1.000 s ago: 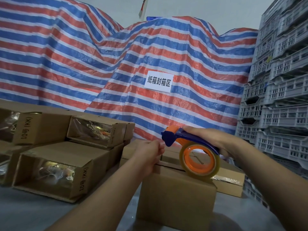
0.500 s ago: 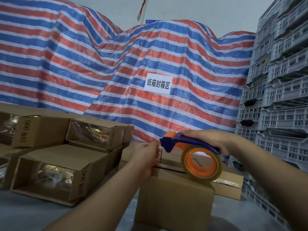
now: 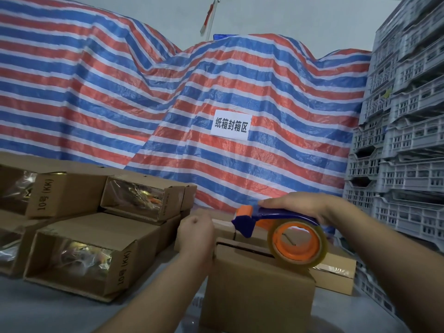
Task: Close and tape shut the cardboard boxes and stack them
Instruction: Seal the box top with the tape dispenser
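Resting under both hands (image 3: 303, 207): cardboard box (image 3: 257, 282)

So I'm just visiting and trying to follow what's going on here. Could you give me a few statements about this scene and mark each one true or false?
1. The right hand grips a blue and orange tape dispenser. True.
2. The tape roll rests on top of the nearest box. True.
3. The nearest box's top seam is already taped flat. False: a dark gap shows between its flaps.
4. The left hand lies flat on the table. False: it is curled at the box's far left edge.
5. Grey plastic crates are stacked on the right. True.
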A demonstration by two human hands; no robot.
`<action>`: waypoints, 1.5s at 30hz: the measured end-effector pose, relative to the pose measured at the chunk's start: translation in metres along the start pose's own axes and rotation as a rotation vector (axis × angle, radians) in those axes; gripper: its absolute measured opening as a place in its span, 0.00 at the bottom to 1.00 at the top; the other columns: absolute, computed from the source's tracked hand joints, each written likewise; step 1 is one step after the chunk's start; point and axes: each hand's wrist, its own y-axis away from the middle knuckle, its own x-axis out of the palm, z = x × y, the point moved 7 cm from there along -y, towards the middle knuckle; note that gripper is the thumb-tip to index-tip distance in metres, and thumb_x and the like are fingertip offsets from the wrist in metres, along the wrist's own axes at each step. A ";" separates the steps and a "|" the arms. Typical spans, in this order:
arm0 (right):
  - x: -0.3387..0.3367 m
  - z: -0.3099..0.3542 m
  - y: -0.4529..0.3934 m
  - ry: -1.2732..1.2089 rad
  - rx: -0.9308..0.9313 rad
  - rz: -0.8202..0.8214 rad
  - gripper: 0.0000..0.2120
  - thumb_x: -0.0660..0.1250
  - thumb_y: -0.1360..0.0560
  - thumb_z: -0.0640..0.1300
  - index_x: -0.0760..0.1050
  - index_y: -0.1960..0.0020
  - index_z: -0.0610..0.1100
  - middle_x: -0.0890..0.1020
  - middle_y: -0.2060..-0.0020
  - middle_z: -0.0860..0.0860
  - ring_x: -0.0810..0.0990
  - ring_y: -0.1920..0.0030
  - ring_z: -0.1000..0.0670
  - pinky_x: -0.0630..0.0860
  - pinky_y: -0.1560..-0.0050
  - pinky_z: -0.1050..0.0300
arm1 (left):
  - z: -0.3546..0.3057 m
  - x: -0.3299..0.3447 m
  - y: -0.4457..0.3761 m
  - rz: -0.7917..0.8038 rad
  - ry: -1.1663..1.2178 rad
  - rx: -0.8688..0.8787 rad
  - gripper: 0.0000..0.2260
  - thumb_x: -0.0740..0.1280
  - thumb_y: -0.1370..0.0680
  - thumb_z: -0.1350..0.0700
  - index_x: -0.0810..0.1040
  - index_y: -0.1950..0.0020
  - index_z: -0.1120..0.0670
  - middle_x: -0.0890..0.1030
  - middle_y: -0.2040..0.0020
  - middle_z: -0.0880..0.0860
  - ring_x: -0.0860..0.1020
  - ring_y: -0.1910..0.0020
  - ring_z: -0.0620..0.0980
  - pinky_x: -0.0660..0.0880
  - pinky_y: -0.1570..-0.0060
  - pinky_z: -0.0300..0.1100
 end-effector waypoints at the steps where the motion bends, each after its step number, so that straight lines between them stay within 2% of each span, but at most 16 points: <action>1: 0.001 0.000 -0.003 0.016 0.004 0.009 0.23 0.66 0.23 0.62 0.73 0.40 0.44 0.86 0.59 0.49 0.84 0.63 0.54 0.79 0.60 0.63 | -0.001 -0.006 -0.001 0.008 -0.084 0.055 0.09 0.63 0.20 0.58 0.74 0.60 0.59 0.72 0.65 0.57 0.69 0.67 0.51 0.67 0.69 0.43; 3: 0.002 0.001 -0.009 0.054 0.014 0.018 0.24 0.66 0.23 0.63 0.74 0.40 0.45 0.86 0.57 0.48 0.84 0.61 0.53 0.79 0.58 0.62 | 0.002 -0.019 -0.001 0.025 -0.191 0.121 0.07 0.63 0.22 0.59 0.75 0.59 0.58 0.71 0.65 0.57 0.67 0.67 0.51 0.64 0.70 0.42; 5: 0.004 0.005 -0.015 0.106 0.017 0.021 0.23 0.66 0.23 0.64 0.74 0.41 0.45 0.86 0.59 0.50 0.84 0.63 0.54 0.79 0.61 0.64 | 0.007 -0.028 0.001 0.020 -0.251 0.119 0.06 0.64 0.22 0.58 0.77 0.57 0.59 0.72 0.65 0.56 0.68 0.66 0.51 0.68 0.69 0.42; 8: 0.009 0.009 -0.020 0.151 0.041 0.041 0.24 0.67 0.24 0.64 0.74 0.42 0.45 0.86 0.63 0.51 0.84 0.65 0.55 0.78 0.64 0.65 | 0.016 -0.035 -0.001 0.029 -0.259 0.066 0.08 0.66 0.22 0.57 0.79 0.55 0.61 0.73 0.65 0.54 0.71 0.66 0.50 0.73 0.70 0.40; 13: 0.011 0.013 -0.026 0.184 0.044 0.043 0.20 0.65 0.22 0.62 0.75 0.42 0.46 0.86 0.63 0.52 0.84 0.65 0.55 0.78 0.63 0.64 | 0.021 -0.039 -0.004 0.029 -0.276 0.046 0.10 0.68 0.21 0.52 0.80 0.56 0.59 0.74 0.67 0.53 0.71 0.67 0.49 0.71 0.71 0.40; 18: 0.012 0.012 -0.027 0.225 0.068 0.065 0.20 0.63 0.21 0.63 0.75 0.43 0.46 0.85 0.65 0.52 0.83 0.66 0.56 0.78 0.63 0.65 | 0.024 -0.042 -0.007 0.020 -0.300 0.059 0.09 0.68 0.22 0.53 0.78 0.60 0.55 0.77 0.64 0.53 0.73 0.66 0.49 0.70 0.66 0.42; 21: 0.013 0.013 -0.030 0.262 0.082 0.065 0.21 0.63 0.22 0.64 0.75 0.43 0.47 0.86 0.64 0.53 0.84 0.66 0.56 0.78 0.63 0.64 | 0.029 -0.043 -0.010 0.026 -0.323 0.048 0.08 0.68 0.23 0.54 0.79 0.58 0.57 0.76 0.65 0.54 0.71 0.67 0.49 0.68 0.66 0.42; 26: 0.014 0.016 -0.036 0.325 0.079 0.059 0.20 0.63 0.23 0.65 0.76 0.42 0.50 0.87 0.59 0.53 0.86 0.59 0.54 0.79 0.56 0.61 | 0.045 -0.044 -0.012 0.065 -0.391 0.013 0.07 0.67 0.23 0.55 0.77 0.60 0.55 0.74 0.67 0.51 0.69 0.69 0.48 0.68 0.68 0.41; 33: 0.014 0.013 -0.040 0.327 0.090 0.052 0.21 0.64 0.23 0.65 0.76 0.41 0.50 0.87 0.59 0.52 0.86 0.59 0.54 0.79 0.57 0.61 | 0.059 -0.033 -0.011 0.113 -0.483 -0.110 0.09 0.66 0.22 0.53 0.72 0.61 0.52 0.73 0.63 0.52 0.69 0.67 0.48 0.67 0.68 0.41; 37: 0.016 0.014 -0.040 0.311 0.091 0.067 0.21 0.65 0.23 0.64 0.75 0.41 0.49 0.87 0.58 0.52 0.86 0.59 0.54 0.79 0.59 0.63 | 0.062 -0.032 -0.013 0.134 -0.516 -0.140 0.09 0.65 0.21 0.48 0.74 0.56 0.52 0.75 0.59 0.51 0.71 0.64 0.47 0.66 0.69 0.41; 40: 0.017 0.015 -0.038 0.315 0.071 0.075 0.17 0.64 0.22 0.63 0.75 0.43 0.51 0.87 0.59 0.53 0.87 0.59 0.53 0.79 0.61 0.65 | 0.067 -0.036 -0.017 0.171 -0.645 -0.188 0.16 0.63 0.22 0.40 0.74 0.54 0.53 0.74 0.58 0.50 0.71 0.61 0.47 0.68 0.66 0.41; 43: 0.019 0.016 -0.039 0.332 0.050 0.084 0.15 0.63 0.21 0.62 0.75 0.43 0.52 0.87 0.59 0.54 0.87 0.58 0.53 0.79 0.60 0.65 | 0.066 -0.045 -0.026 0.209 -0.802 -0.046 0.13 0.62 0.20 0.41 0.75 0.55 0.50 0.74 0.62 0.49 0.74 0.63 0.46 0.74 0.60 0.44; 45: 0.020 0.017 -0.040 0.348 0.044 0.095 0.14 0.63 0.21 0.62 0.75 0.44 0.53 0.87 0.59 0.54 0.86 0.58 0.54 0.79 0.61 0.66 | 0.056 -0.047 -0.031 0.207 -0.696 0.081 0.15 0.61 0.19 0.45 0.77 0.60 0.52 0.72 0.70 0.47 0.72 0.70 0.45 0.72 0.64 0.43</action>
